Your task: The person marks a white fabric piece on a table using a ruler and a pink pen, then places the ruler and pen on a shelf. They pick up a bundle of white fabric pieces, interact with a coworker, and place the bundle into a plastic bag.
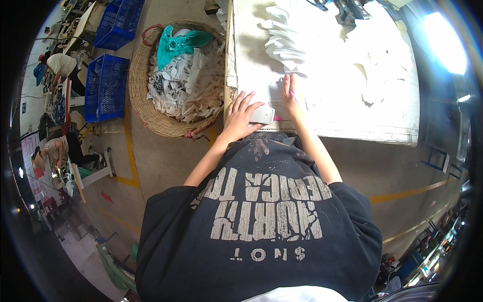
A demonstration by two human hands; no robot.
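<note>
My left hand (240, 117) lies at the table's near left corner with its fingers spread. Its fingertips reach the edge of a flat, pale grey piece with rounded corners (262, 116); whether this is a device or a template I cannot tell. My right hand (291, 94) rests on the white table top (322, 118), fingers stretched away from me and held side by side. Something small and purple (293, 95) shows against that hand, too small to name. Just beyond its fingertips begins a fanned row of white, fabric-like pieces (284, 43).
A round wicker basket (138, 95) full of white and cream scraps stands left of the table, a green plastic bag (176, 45) on top. Blue crates (104, 88) stand farther left, near two people at work. More white pieces (375, 65) and dark items (349, 10) lie across the table.
</note>
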